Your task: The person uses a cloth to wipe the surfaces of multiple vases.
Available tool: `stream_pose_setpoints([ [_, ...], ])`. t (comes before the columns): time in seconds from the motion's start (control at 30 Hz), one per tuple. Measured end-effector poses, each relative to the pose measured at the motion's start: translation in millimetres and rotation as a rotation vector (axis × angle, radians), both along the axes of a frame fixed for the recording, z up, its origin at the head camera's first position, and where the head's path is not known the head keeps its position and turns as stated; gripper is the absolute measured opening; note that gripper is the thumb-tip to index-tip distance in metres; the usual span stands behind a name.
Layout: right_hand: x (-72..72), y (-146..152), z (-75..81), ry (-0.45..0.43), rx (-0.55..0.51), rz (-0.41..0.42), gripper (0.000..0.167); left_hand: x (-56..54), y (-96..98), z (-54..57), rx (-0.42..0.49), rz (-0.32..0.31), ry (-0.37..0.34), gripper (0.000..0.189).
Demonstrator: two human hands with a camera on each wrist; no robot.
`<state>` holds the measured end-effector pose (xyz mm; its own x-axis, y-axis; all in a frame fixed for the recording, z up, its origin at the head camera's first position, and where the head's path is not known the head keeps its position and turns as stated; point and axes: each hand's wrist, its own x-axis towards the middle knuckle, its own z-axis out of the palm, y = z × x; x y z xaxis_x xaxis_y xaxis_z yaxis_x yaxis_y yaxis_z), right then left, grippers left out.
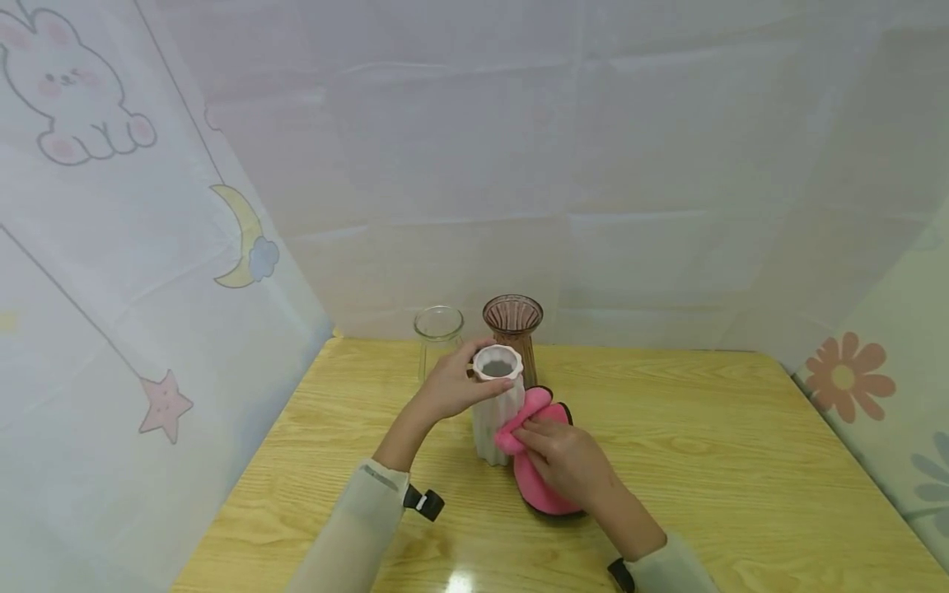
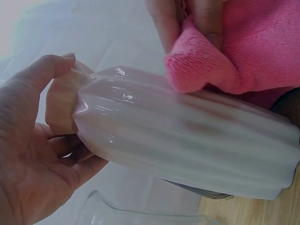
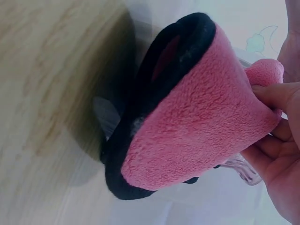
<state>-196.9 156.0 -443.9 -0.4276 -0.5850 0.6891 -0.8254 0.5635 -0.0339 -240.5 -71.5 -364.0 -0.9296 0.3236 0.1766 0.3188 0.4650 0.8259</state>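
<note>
A white ribbed vase point(image 1: 489, 428) stands on the wooden table, its scalloped mouth facing up. My left hand point(image 1: 454, 385) grips it around the neck, thumb on one side and fingers on the other, as the left wrist view also shows of the vase point(image 2: 178, 136). In my right hand point(image 1: 571, 461) a pink plush cloth point(image 1: 544, 486) with dark edging is pinched. A bunched fold of that cloth point(image 2: 201, 61) touches the vase's side. From the right wrist view, the rest of the cloth point(image 3: 187, 122) hangs down from the fingers.
Behind the vase stand a clear glass vase point(image 1: 439, 324) and a purple-brown ribbed glass vase point(image 1: 513, 317) with a flared rim. The wooden table point(image 1: 704, 461) runs back to a pale cloth wall point(image 1: 593, 165). Printed sheets hang at both sides.
</note>
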Motion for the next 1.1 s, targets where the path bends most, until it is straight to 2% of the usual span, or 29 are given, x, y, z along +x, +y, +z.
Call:
stream_pose_setpoints([
  [0.2,3.4,1,-4.7,-0.091,0.073,-0.023,0.022,0.8,2.1,-1.3,-0.006,-0.004,-0.007,0.075],
  [0.4,6.9,1,-6.2,-0.242,0.160,-0.022,0.017,0.7,6.0,-6.5,-0.035,0.026,0.007,0.074],
  [0.5,8.2,3,-6.0,-0.284,0.176,-0.013,0.019,1.3,8.1,-8.3,-0.027,0.037,0.002,0.075],
  [0.8,9.8,16,-2.3,-0.272,0.043,-0.045,0.021,2.1,14.2,-6.4,0.015,0.077,-0.001,0.074],
  [1.0,12.1,31,3.5,-0.208,-0.066,-0.078,0.031,1.9,19.0,-2.8,0.013,0.102,0.015,0.073],
  [1.1,12.1,40,8.0,-0.209,-0.126,-0.078,0.035,1.8,22.8,-0.2,0.022,0.107,0.034,0.072],
])
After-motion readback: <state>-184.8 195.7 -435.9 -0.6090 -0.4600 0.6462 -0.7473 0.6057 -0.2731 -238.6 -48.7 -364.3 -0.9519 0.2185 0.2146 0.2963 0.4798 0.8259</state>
